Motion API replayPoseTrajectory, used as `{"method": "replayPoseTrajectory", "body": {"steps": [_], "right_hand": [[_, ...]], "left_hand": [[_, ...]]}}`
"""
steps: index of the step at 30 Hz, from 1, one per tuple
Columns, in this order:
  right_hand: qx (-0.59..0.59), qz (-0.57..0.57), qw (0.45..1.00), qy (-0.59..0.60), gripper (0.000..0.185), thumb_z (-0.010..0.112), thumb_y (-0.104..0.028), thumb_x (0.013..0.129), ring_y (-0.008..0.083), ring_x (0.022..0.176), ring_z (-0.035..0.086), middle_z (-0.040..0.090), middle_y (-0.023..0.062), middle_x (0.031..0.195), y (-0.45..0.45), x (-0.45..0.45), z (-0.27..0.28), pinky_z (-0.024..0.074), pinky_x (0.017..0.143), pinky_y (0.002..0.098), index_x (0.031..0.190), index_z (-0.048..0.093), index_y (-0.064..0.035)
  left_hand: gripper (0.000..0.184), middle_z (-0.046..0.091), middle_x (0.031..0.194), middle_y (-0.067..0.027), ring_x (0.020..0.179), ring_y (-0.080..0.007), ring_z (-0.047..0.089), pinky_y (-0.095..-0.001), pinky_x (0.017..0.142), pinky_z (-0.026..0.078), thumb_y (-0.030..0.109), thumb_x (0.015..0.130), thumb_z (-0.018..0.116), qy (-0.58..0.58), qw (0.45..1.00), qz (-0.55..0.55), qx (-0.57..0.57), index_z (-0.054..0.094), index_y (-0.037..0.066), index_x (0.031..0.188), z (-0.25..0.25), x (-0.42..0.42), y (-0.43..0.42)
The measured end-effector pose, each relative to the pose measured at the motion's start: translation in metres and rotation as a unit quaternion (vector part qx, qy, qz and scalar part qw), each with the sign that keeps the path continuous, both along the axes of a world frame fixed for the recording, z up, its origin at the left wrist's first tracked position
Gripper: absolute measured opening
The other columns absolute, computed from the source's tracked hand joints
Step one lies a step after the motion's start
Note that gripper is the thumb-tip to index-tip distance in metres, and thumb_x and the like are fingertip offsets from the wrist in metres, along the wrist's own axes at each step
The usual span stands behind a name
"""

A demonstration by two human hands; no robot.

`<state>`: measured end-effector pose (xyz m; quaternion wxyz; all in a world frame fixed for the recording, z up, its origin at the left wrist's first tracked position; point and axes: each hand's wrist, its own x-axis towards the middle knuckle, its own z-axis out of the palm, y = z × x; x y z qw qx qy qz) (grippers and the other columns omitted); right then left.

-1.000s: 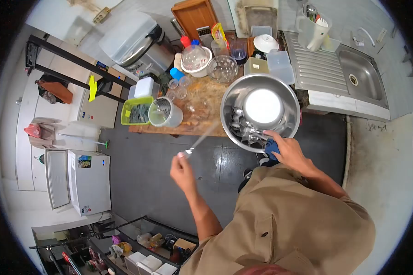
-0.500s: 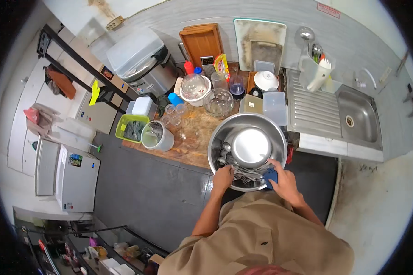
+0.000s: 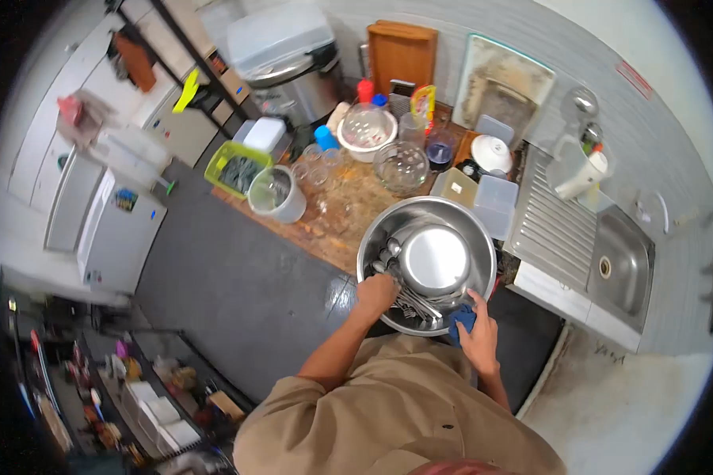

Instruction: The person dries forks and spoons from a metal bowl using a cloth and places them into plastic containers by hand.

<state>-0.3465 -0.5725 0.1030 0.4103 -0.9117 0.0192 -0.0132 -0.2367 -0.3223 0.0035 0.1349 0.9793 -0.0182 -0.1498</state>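
Tan shirt [image 3: 356, 419], short left sleeve [image 3: 293, 404], dark button [image 3: 448, 427], seemingly plain cloth

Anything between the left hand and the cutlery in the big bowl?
Nothing visible. The left hand is at the left of the big bowl, by the cutlery; its fingertips are hidden. The blue cloth in the right hand is off to one side.

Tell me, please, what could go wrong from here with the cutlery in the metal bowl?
The metal bowl seems to stick out past the front edge of the table, so leaning on its near rim might tip it. The left hand is at the piled cutlery, so a pointed end could prick it. The clear bowl stands just behind the metal bowl and might get bumped if that is pushed back.
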Motion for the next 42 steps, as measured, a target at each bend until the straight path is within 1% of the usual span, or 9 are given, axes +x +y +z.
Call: {"method": "replayPoseTrajectory", "body": {"steps": [3,10,17,19,23,31,33,38,42], "right_hand": [[0.004,0.013,1.000,0.018,0.076,0.076,0.002,0.082,0.0496,0.097,0.070,0.071,0.0300,0.107,0.003,0.014,-0.009,0.0554,0.084,0.0505,0.150,0.045,-0.0121],[0.015,0.031,0.999,0.020,0.072,0.072,0.004,0.083,0.0452,0.102,0.071,0.071,0.0296,0.105,0.034,0.060,-0.004,0.0545,0.089,0.0446,0.149,0.048,-0.0129],[0.013,0.053,0.998,0.041,0.074,0.071,0.004,0.086,0.0425,0.098,0.074,0.073,0.0273,0.101,0.099,0.121,0.007,0.0558,0.087,0.0435,0.152,0.044,-0.0153],[-0.026,0.034,0.997,0.063,0.074,0.071,0.003,0.086,0.0409,0.095,0.075,0.074,0.0258,0.098,0.125,0.140,0.018,0.0562,0.084,0.0418,0.151,0.044,-0.0164],[0.012,0.037,0.999,0.006,0.070,0.069,0.003,0.083,0.0404,0.096,0.074,0.073,0.0258,0.100,0.173,0.165,0.003,0.0562,0.086,0.0409,0.148,0.048,-0.0103],[-0.010,0.041,0.996,0.080,0.078,0.074,-0.001,0.080,0.0486,0.105,0.070,0.070,0.0317,0.112,0.241,0.179,0.025,0.0572,0.085,0.0464,0.152,0.046,-0.0152],[-0.061,0.002,0.990,0.124,0.075,0.072,0.005,0.080,0.0418,0.102,0.074,0.074,0.0260,0.105,0.251,0.178,0.030,0.0568,0.088,0.0410,0.149,0.046,-0.0135],[-0.079,-0.011,0.990,0.114,0.074,0.070,0.006,0.082,0.0395,0.100,0.075,0.075,0.0245,0.103,0.261,0.180,0.034,0.0565,0.087,0.0390,0.149,0.046,-0.0139],[-0.078,-0.014,0.989,0.128,0.071,0.070,0.005,0.083,0.0377,0.098,0.076,0.076,0.0236,0.100,0.263,0.187,0.034,0.0565,0.086,0.0377,0.148,0.047,-0.0133]], "left_hand": [[0.041,0.074,0.085,-0.0195,0.078,-0.0402,0.074,-0.0543,0.064,0.058,0.044,0.094,0.068,-0.040,0.998,-0.004,-0.039,0.067,0.006,0.109,0.009,-0.002,0.015],[0.031,0.072,0.078,-0.0223,0.073,-0.0439,0.072,-0.0570,0.066,0.056,0.035,0.094,0.068,-0.132,0.978,0.139,-0.087,0.069,0.005,0.100,0.051,0.022,0.079],[0.026,0.071,0.077,-0.0210,0.076,-0.0446,0.070,-0.0542,0.068,0.055,0.033,0.095,0.068,-0.212,0.932,0.269,-0.115,0.074,0.008,0.102,0.054,0.083,0.183],[0.026,0.072,0.078,-0.0227,0.076,-0.0461,0.071,-0.0574,0.069,0.055,0.034,0.097,0.065,-0.231,0.918,0.282,-0.156,0.072,0.009,0.100,0.051,0.108,0.216],[0.024,0.073,0.082,-0.0231,0.079,-0.0448,0.072,-0.0580,0.070,0.055,0.032,0.096,0.066,-0.215,0.931,0.274,-0.112,0.072,0.008,0.100,0.047,0.165,0.274],[0.017,0.073,0.087,-0.0239,0.081,-0.0461,0.072,-0.0554,0.072,0.058,0.015,0.095,0.060,-0.135,0.970,0.189,-0.065,0.070,0.002,0.091,-0.024,0.251,0.331],[0.018,0.072,0.088,-0.0233,0.080,-0.0455,0.072,-0.0546,0.071,0.058,0.013,0.095,0.057,-0.141,0.972,0.181,-0.052,0.069,0.002,0.088,-0.038,0.257,0.331],[0.026,0.070,0.084,-0.0213,0.075,-0.0429,0.070,-0.0532,0.065,0.056,0.013,0.099,0.049,-0.230,0.959,0.161,-0.034,0.064,0.004,0.080,-0.042,0.261,0.333],[0.022,0.071,0.083,-0.0239,0.076,-0.0440,0.070,-0.0542,0.068,0.057,0.012,0.098,0.053,-0.243,0.958,0.148,-0.030,0.066,0.001,0.083,-0.050,0.260,0.345]]}}
